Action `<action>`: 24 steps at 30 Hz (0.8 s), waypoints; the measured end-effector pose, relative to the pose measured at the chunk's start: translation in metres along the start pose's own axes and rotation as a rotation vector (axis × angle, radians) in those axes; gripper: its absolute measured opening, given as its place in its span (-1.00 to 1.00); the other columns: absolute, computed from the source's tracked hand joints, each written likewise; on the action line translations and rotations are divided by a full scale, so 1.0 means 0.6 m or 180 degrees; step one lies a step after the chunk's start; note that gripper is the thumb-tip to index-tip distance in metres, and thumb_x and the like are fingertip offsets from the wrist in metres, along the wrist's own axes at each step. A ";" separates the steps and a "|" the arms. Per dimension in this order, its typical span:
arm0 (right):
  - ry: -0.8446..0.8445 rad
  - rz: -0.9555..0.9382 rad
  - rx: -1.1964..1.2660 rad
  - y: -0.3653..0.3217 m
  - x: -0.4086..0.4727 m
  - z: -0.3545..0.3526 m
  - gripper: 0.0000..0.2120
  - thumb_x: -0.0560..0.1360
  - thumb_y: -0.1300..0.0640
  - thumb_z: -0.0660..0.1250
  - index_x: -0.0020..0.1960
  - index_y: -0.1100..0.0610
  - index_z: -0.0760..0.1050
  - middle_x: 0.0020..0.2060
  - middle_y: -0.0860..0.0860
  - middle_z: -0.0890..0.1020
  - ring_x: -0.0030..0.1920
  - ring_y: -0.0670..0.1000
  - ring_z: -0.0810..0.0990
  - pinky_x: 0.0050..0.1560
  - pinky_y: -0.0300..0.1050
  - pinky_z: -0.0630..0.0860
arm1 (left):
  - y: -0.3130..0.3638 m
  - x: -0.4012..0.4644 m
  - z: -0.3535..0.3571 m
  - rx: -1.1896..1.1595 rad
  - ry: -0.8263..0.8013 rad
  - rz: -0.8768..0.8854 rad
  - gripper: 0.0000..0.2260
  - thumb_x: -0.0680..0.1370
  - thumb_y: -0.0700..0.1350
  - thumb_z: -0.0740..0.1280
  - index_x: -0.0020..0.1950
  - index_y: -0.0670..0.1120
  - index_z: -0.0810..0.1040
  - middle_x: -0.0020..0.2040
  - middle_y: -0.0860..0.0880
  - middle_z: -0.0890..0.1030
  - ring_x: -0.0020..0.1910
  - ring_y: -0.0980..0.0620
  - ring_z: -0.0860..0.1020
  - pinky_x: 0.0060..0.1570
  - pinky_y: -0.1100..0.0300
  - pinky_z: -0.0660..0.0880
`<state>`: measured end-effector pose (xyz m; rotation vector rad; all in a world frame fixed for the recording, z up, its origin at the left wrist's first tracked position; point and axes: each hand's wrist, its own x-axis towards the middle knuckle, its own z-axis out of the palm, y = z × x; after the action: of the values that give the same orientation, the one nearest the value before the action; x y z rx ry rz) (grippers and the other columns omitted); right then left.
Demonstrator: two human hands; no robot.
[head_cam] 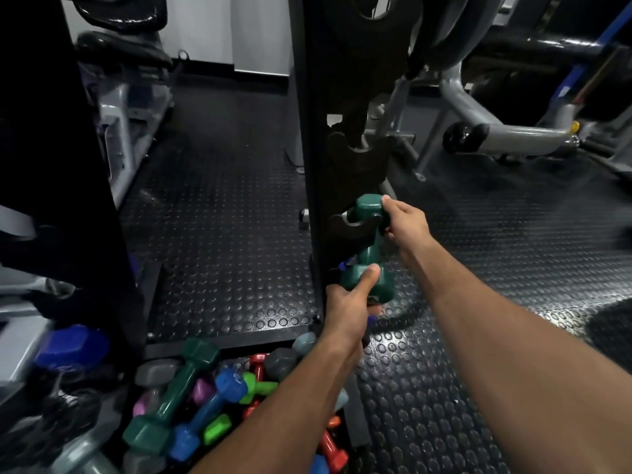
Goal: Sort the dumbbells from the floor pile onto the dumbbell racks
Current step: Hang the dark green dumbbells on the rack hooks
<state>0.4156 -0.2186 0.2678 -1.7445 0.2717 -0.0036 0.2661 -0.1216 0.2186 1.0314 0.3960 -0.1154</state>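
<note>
A dark green dumbbell (370, 252) sits against a hook cradle of the tall black dumbbell rack (318, 159), its handle near the cradle (355, 224). My left hand (349, 304) grips its near head, thumb on top. My right hand (407, 222) holds its far head from the right. The floor pile (205, 398) lies bottom left of centre: another green dumbbell (174, 395), a blue one (208, 410), plus bright green, pink, red and grey ones. My left forearm hides part of the pile.
Empty hook cradles (359, 148) sit higher on the rack. A second dark rack (68, 148) stands left with a blue dumbbell (70, 347) low on it. Grey gym machines (506, 131) fill the back right. Studded rubber floor (478, 319) spreads right.
</note>
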 end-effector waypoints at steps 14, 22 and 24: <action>-0.0731 0.0404 0.0041 -0.023 0.010 -0.001 -0.54 0.70 -0.22 0.12 0.34 0.03 0.61 -0.06 -0.01 0.71 -0.08 -0.05 0.65 -0.12 -0.13 0.46 | 0.003 -0.002 0.007 -0.0510 0.0056 -0.0089 -0.49 0.55 0.16 0.45 0.33 -0.18 0.55 0.19 -0.14 0.70 0.12 -0.01 0.71 0.13 0.11 0.64; -0.0960 0.0378 -0.0036 -0.028 -0.003 0.029 -0.46 0.68 -0.28 0.11 0.03 0.10 0.67 -0.19 -0.06 0.75 -0.08 -0.05 0.68 -0.03 -0.16 0.49 | -0.007 -0.029 -0.010 -0.1781 -0.0091 -0.0478 -0.51 0.63 0.12 0.34 0.44 -0.16 0.42 0.29 -0.33 0.58 0.23 -0.24 0.65 0.42 -0.16 0.46; -0.1023 0.0436 -0.0013 -0.018 -0.006 0.037 -0.40 0.65 -0.34 0.11 0.09 0.14 0.67 -0.06 0.04 0.75 0.02 0.03 0.68 0.04 -0.08 0.52 | -0.006 -0.030 -0.013 -0.1738 -0.0171 -0.0485 -0.51 0.61 0.17 0.32 0.42 -0.10 0.40 0.29 -0.36 0.56 0.22 -0.27 0.65 0.44 -0.18 0.43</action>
<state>0.4173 -0.1948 0.2745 -1.6975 0.1537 0.3737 0.2464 -0.1184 0.2185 0.4587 0.4263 -0.1605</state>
